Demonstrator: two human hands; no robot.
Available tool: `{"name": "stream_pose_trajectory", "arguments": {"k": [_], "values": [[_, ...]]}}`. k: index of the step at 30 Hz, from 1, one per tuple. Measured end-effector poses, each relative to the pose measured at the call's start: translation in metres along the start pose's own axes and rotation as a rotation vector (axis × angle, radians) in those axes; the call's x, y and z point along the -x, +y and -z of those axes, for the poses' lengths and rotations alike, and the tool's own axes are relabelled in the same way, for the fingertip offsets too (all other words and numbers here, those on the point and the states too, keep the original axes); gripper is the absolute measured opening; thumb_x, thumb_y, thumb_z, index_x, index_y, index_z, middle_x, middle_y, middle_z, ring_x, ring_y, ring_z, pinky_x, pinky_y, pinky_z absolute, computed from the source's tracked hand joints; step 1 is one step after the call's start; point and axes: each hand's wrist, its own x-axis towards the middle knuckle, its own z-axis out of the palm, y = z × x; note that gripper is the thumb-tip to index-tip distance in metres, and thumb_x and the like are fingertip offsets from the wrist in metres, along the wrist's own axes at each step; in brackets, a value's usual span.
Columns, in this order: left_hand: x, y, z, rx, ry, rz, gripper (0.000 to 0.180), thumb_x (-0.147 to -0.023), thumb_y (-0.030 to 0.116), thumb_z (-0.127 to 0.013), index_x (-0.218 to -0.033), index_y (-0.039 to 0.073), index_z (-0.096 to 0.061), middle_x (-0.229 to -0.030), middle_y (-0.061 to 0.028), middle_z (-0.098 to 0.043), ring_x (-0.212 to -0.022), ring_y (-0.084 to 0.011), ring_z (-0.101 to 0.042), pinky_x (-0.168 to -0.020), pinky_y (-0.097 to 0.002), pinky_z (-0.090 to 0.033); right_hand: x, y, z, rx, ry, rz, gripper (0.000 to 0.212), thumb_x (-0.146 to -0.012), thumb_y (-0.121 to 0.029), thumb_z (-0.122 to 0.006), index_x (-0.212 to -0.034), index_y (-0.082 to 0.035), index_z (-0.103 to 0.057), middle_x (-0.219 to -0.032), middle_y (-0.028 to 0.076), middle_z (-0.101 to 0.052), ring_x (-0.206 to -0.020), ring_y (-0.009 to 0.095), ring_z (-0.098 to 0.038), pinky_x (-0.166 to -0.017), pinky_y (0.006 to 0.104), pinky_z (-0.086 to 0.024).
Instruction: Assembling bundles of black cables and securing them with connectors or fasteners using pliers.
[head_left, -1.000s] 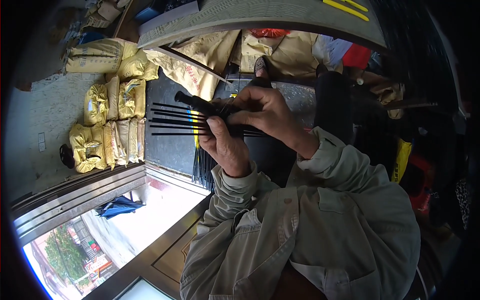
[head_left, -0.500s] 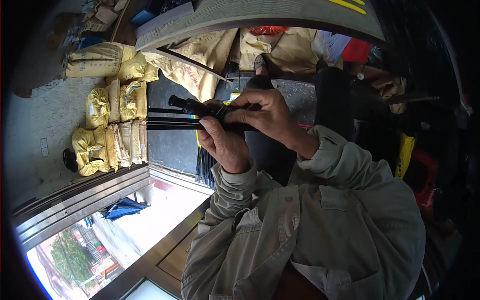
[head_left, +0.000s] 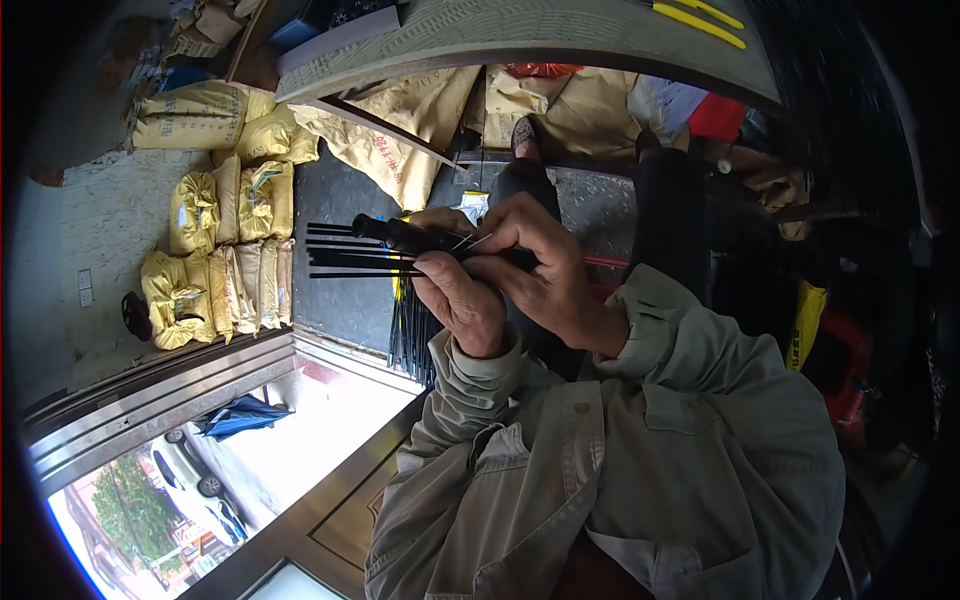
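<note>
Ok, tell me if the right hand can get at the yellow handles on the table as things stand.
Probably yes: nothing visible stands between the right hand and the yellow handles, which lie on the table. It looks busy at the black rods, though, and would likely need to stretch forward.

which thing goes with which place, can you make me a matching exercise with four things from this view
1. black rods pointing left
2. yellow handles
3. yellow packages
4. white car

A. piled near the wall at picture left
B. outside, at lower left
C. gripped in the left hand
D. on the tabletop at the picture's top

Pairs: 1-C, 2-D, 3-A, 4-B
</note>
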Motion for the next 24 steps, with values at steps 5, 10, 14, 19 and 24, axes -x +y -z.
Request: {"name": "stream_pose_trajectory", "arguments": {"k": [5,10,14,19,24], "values": [[0.000,0.006,-0.003,0.025,-0.095,0.005,0.054,-0.089,0.051,-0.034,-0.090,-0.001,-0.043,-0.082,-0.0080,-0.043,-0.073,-0.0151,-0.042,-0.067,-0.0269,-0.037,-0.001,0.012,0.003,-0.100,-0.027,-0.072,0.026,-0.068,0.002,-0.067,-0.089,-0.003,-0.051,-0.089,0.004,-0.049,-0.081,0.010,-0.050,-0.071,0.0238,-0.041],[0.002,0.003,0.000,0.004,-0.148,-0.044,0.054,-0.088,0.053,-0.035,-0.085,0.000,-0.043,-0.081,-0.0073,-0.041,-0.074,-0.0154,-0.041,-0.068,-0.0274,-0.036,-0.007,0.012,0.013,-0.673,-0.153,-0.594,0.042,-0.065,0.000,-0.070,-0.100,-0.005,-0.046,-0.092,0.001,-0.048,-0.084,0.009,-0.048,-0.073,0.0241,-0.041],[0.004,0.005,-0.001,-0.043,-0.210,-0.106,0.055,-0.088,0.054,-0.034,-0.086,0.000,-0.044,-0.081,-0.0069,-0.041,-0.075,-0.0151,-0.042,-0.069,-0.0270,-0.036,-0.010,0.016,0.021,-0.729,-0.236,-0.661,0.051,-0.063,-0.007,-0.073,-0.105,-0.006,-0.045,-0.094,0.000,-0.047,-0.087,0.008,-0.046,-0.075,0.0241,-0.040],[-0.007,0.005,-0.011,0.097,-0.368,-0.250,0.043,-0.086,0.043,-0.050,-0.089,-0.001,-0.050,-0.088,-0.0086,-0.048,-0.082,-0.0171,-0.048,-0.078,-0.0308,-0.038,-0.018,0.016,0.025,-0.788,-0.271,-0.657,0.056,-0.063,-0.016,-0.074,-0.109,-0.006,-0.044,-0.099,0.000,-0.046,-0.089,0.008,-0.045,-0.078,0.0242,-0.038],[0.007,0.008,-0.015,-0.135,-0.335,0.064,0.024,-0.080,0.009,-0.053,-0.099,-0.003,-0.045,-0.092,-0.0093,-0.046,-0.086,-0.0176,-0.047,-0.080,-0.0307,-0.038,-0.014,0.036,0.038,-0.907,-0.154,-0.583,0.054,-0.066,-0.015,-0.070,-0.112,-0.006,-0.044,-0.107,0.001,-0.045,-0.096,0.009,-0.045,-0.084,0.0246,-0.036]]}}
